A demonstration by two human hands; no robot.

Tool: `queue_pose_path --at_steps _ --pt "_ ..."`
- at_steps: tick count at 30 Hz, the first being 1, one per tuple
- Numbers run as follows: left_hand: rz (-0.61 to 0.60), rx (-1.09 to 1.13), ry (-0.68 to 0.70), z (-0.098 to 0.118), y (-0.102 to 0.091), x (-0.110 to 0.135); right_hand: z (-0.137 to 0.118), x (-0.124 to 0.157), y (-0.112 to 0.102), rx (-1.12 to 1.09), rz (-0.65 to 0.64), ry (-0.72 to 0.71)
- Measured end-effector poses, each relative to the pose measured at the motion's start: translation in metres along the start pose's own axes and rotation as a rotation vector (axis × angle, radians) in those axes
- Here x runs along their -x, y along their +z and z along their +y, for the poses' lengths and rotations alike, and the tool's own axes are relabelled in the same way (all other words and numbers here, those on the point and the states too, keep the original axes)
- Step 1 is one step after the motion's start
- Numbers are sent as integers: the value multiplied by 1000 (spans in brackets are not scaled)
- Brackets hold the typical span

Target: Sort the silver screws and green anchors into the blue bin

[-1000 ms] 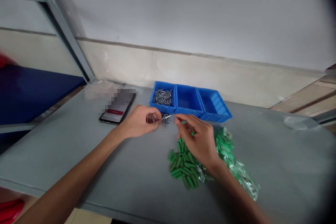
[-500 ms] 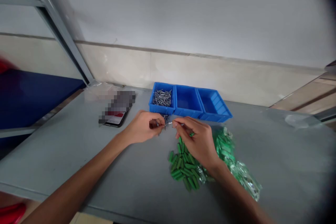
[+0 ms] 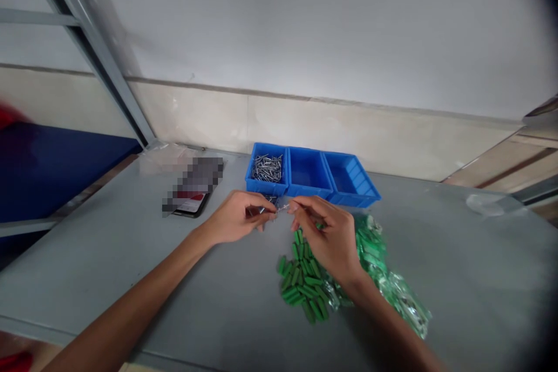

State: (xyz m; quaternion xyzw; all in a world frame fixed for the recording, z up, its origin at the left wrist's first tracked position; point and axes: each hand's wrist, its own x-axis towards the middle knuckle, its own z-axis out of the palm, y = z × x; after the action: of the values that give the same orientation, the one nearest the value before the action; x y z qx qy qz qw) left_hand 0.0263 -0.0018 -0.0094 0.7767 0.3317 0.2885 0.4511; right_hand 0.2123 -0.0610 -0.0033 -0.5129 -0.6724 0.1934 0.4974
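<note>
My left hand (image 3: 239, 216) is closed in a pinch beside a small pile of silver screws (image 3: 271, 200) on the table, with thin metal screws at its fingertips. Facing it, my right hand (image 3: 325, 229) pinches the other end of a thin silvery piece (image 3: 283, 207) that looks like a screw; blur hides its detail. Below and partly under my right hand lies a heap of green ribbed wall plugs (image 3: 305, 282). Clear bags of green plugs (image 3: 370, 247) lie to its right, partly covered by my forearm.
Three joined blue bins stand at the back: a left bin (image 3: 267, 188) of screws, a middle bin (image 3: 307, 168) and a right bin (image 3: 349, 177). A phone (image 3: 194, 204), partly pixelated, and clear plastic (image 3: 163, 157) lie left on the grey table (image 3: 108, 256). Another clear plastic piece (image 3: 490, 205) lies right.
My hands stay fingertip to fingertip, with the left fingers slightly more extended. The silvery piece between them has tilted a little. The whole view has shifted slightly.
</note>
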Motion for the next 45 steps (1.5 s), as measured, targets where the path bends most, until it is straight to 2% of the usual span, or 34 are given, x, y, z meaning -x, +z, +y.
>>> queue_pose_path --at_steps 7,12,17,19,21,26,28,30,32,35,37,40,45 --pt "26 50 -37 8 -6 0 5 -2 0 -48 -15 72" --pt "28 12 -21 2 -9 0 13 -3 0 -117 -133 141" --pt "54 88 -46 0 -11 0 13 -2 4 -56 -190 122" --pt "70 123 -40 0 -12 -1 10 -1 6 -4 -168 76" --pt "93 158 -45 0 -14 -1 5 0 7 62 -69 -10" --pt "259 202 -52 -5 -23 -2 -25 -5 -7 248 355 -329" --pt "285 125 -45 -9 -28 -2 -40 -14 -12 291 511 -407" --pt "291 -66 -44 -15 -30 -2 -47 -29 -9 300 596 -384" --pt "299 -285 21 -19 -30 -2 -44 -45 1 295 542 -280" --pt "258 -561 107 -23 -27 -1 -25 -58 19 381 284 -93" --pt "221 -673 127 -23 -27 0 -13 -55 25 428 253 -13" --pt "178 -773 124 -23 -27 2 -4 -42 21 396 231 -37" --pt "132 -847 93 -21 -27 1 3 -23 9 338 101 -151"
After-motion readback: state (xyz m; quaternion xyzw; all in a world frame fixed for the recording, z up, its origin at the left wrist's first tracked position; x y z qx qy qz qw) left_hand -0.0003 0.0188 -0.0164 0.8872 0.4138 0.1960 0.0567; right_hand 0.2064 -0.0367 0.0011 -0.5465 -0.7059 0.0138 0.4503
